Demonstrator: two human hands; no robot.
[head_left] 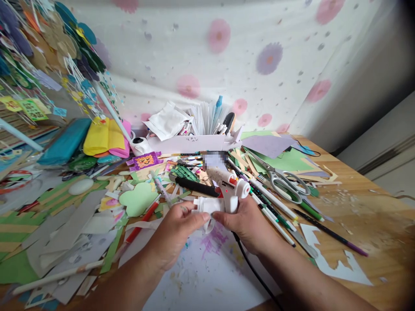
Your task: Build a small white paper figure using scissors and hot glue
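My right hand (251, 224) is wrapped round the handle of a white hot glue gun (231, 199), whose black cord (248, 259) trails down towards me. Between the thumb and fingers of my left hand (178, 229) is a small white piece (210, 204), perhaps folded paper or plastic; its exact kind does not show. My right thumb reaches over to the edge of that piece, close beside my left thumb. Under both hands lies a white sheet (191, 280) with purple and yellow marks. The glue gun's front end points away from me, above pens and scraps.
Grey-handled scissors (287, 183), several pens, a red marker (142, 222) and a green cloud cutout (138, 198) crowd the table. Behind them stands a white box (191, 143) of supplies. Hanging paper ornaments (65, 43) fill the upper left. A jagged white paper offcut (333, 263) lies right.
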